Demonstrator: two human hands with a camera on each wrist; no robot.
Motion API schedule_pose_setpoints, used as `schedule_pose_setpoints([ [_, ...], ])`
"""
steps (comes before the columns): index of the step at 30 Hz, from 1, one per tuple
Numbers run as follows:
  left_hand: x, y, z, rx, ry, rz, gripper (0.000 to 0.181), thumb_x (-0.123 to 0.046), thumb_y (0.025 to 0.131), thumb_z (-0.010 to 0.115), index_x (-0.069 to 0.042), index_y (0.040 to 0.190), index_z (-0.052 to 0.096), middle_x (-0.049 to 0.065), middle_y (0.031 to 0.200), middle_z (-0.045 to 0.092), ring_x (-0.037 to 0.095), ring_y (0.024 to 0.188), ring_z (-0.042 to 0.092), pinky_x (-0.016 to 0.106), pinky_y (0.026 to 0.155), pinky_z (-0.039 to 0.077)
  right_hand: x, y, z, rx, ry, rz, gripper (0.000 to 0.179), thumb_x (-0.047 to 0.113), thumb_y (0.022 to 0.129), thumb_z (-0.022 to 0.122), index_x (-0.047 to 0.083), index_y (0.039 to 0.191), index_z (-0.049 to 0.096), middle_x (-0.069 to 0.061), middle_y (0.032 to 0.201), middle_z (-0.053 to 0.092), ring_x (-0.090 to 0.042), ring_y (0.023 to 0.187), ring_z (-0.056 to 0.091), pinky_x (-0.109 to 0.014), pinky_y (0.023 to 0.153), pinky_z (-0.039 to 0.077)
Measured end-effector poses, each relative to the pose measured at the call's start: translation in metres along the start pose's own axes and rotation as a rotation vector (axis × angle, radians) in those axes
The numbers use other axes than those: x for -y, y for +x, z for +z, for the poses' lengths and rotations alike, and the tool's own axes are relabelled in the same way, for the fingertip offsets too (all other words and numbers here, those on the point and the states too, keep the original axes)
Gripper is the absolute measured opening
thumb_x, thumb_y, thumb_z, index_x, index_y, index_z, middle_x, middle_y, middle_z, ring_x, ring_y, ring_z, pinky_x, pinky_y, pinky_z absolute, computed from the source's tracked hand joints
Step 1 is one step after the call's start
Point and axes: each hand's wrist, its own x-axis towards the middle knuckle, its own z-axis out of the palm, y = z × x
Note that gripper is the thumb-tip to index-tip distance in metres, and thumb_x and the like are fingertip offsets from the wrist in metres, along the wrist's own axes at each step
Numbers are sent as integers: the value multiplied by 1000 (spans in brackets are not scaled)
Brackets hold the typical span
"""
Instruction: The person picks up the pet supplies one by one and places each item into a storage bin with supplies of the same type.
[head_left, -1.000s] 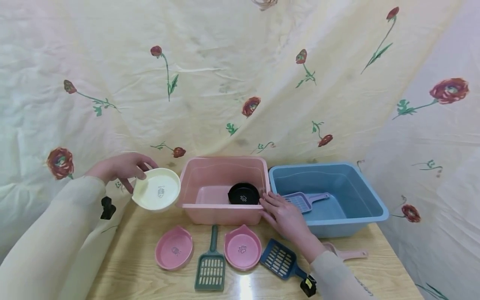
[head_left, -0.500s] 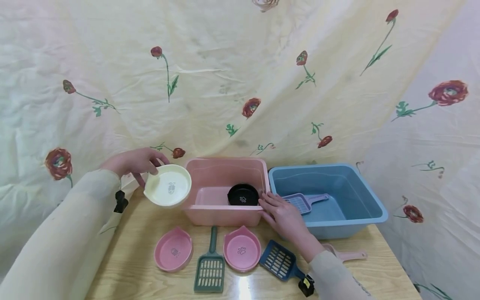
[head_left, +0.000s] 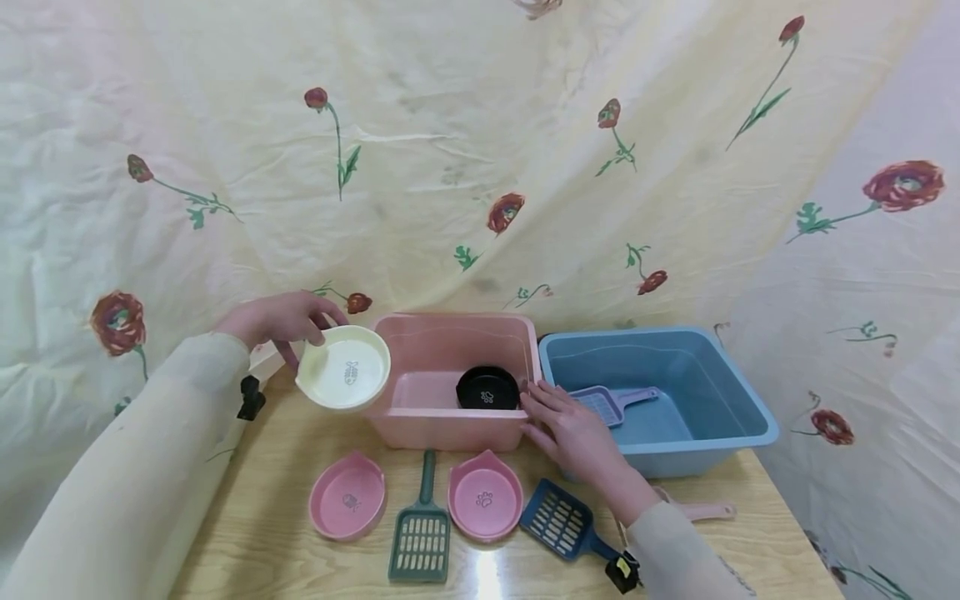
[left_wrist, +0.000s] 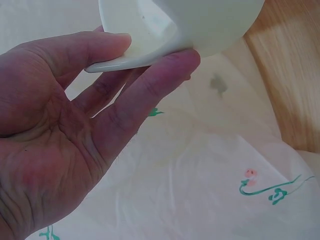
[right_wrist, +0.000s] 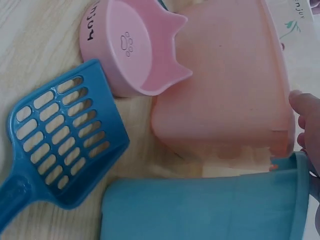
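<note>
A cream pet bowl [head_left: 345,367] with a fish-bone print is in my left hand [head_left: 281,323], its inside facing me. In the left wrist view, my thumb and fingers pinch the bowl's rim [left_wrist: 125,63]. It hangs above the table, just left of the pink litter box [head_left: 450,429]. My right hand [head_left: 573,429] rests on that box's front right corner, fingers fairly straight; the right wrist view shows the thumb [right_wrist: 302,102] touching the rim. Inside the pink box sits a black pet bowl [head_left: 487,388].
A blue litter box [head_left: 697,446] at right holds a purple litter scoop [head_left: 606,403]. Along the front lie two pink pet bowls [head_left: 347,498] [head_left: 486,498], a green scoop [head_left: 420,537], a navy scoop [head_left: 558,521] and a pink scoop [head_left: 705,510]. Floral cloth [head_left: 450,167] hangs behind.
My left hand has carried the cream bowl to the right and slightly up, nearer the pink box. My right hand stays at the box corner.
</note>
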Motion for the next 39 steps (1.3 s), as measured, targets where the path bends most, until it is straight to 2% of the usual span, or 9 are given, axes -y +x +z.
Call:
schedule_pose_setpoints([
  [7,-3,2,-2,6,-1,4,48,2,103,61,-3,149,55,33,147,51,44,124,58,48,75,68,-16,-23,-13,34,-5,49,59,34,96,82,9,147,66,-12,154,61,-34,145,54,-57,113,50],
  [11,-4,2,-2,7,0,9,47,3,103,61,-2,149,54,33,146,52,43,122,60,47,73,68,-24,-35,-17,49,-14,34,60,35,97,80,10,149,64,-12,154,60,-35,145,55,-59,110,52],
  [24,-11,4,-2,9,10,42,47,4,101,59,-1,148,55,35,149,50,47,129,57,47,72,68,-28,-43,-9,26,22,48,61,33,99,78,11,153,60,-10,158,57,-35,147,52,-58,115,47],
  [28,-14,14,-1,15,8,46,47,4,101,59,-2,147,56,33,148,51,44,126,59,47,71,68,-29,-42,-9,10,22,34,60,31,98,79,10,152,61,-11,157,58,-36,146,53,-58,116,46],
  [32,-20,30,0,38,14,71,46,6,101,58,-2,146,58,32,148,52,41,125,59,47,71,68,-29,-41,-7,-5,22,18,61,31,97,80,10,151,61,-12,156,58,-37,145,55,-58,116,46],
  [36,-32,48,1,64,25,109,47,7,100,57,-3,145,60,29,145,56,38,121,62,46,71,68,-28,-41,-7,11,11,43,62,32,96,81,12,152,61,-10,156,58,-34,146,53,-57,117,44],
  [39,-39,61,3,79,24,112,48,7,100,57,-5,146,60,28,144,57,37,121,63,46,71,68,-26,-41,-8,20,18,62,62,31,96,81,13,152,61,-9,157,58,-33,147,52,-57,117,44],
])
